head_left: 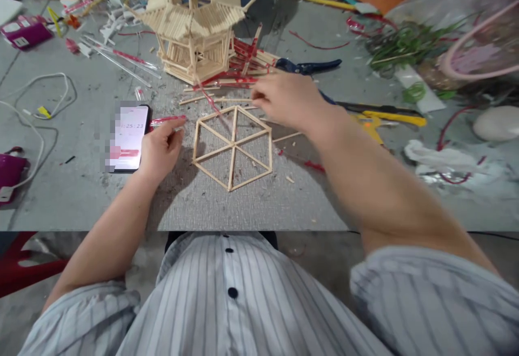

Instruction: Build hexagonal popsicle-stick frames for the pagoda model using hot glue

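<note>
Phone (pixel 130 137): "25:23" being shown, centre left.
Hexagon (pixel 232 147): pale sticks, six-spoked.
Right hand (pixel 286 100): being held just above it; fingers' state cannot be told.

There are one hexagonal stick frame (pixel 233 145), one stick pagoda (pixel 194 20), one phone (pixel 130 134) and one blue-handled cutter (pixel 312 66).

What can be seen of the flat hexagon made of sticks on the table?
The hexagon is a flat frame of thin, pale sticks that look wooden: six form the outline, and spokes run from the corners to its centre. It looks whole and lies flat on the grey mat, before a stick tower. The left hand rests just left of it, apart. The right hand is over its far right corner; contact is unclear.
</note>
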`<state>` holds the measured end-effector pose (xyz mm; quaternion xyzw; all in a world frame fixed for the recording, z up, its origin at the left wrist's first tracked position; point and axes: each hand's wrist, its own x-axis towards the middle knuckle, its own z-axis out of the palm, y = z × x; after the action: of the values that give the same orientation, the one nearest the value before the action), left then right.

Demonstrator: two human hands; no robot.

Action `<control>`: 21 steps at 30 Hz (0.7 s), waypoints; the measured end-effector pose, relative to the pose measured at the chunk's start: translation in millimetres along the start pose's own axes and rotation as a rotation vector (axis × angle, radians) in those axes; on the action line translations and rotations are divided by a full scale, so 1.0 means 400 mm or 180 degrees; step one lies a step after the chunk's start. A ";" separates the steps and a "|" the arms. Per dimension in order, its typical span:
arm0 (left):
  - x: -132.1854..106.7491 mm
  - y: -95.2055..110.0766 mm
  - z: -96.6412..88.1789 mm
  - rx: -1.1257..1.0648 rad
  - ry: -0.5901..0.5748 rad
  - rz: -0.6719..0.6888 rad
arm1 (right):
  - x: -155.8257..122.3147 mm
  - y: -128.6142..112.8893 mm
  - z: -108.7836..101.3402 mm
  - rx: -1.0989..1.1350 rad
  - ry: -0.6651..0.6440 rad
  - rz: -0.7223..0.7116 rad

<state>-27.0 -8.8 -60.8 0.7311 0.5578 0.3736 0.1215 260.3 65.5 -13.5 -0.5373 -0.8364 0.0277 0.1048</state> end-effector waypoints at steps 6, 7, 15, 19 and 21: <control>0.007 0.003 0.015 0.0260 0.0121 0.0420 | -0.157 0.057 -0.039 0.0319 0.0081 0.0453; 0.008 0.002 0.014 0.0286 0.0138 0.0418 | -0.164 0.060 -0.041 0.0299 0.0191 0.0649; 0.067 0.087 -0.023 0.1126 -0.0633 0.1107 | -0.197 0.126 -0.012 0.0808 0.0880 0.0959; 0.135 0.166 0.007 0.1781 -0.1929 0.1196 | -0.216 0.149 -0.001 0.1168 0.0478 0.0721; 0.168 0.178 0.033 0.1983 -0.2345 0.1305 | -0.221 0.147 -0.002 0.1279 0.0311 0.0514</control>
<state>40.4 30.3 0.0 0.9097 0.4081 -0.0758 0.0109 348.4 10.3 -35.0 -0.5715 -0.7623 0.1760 0.2476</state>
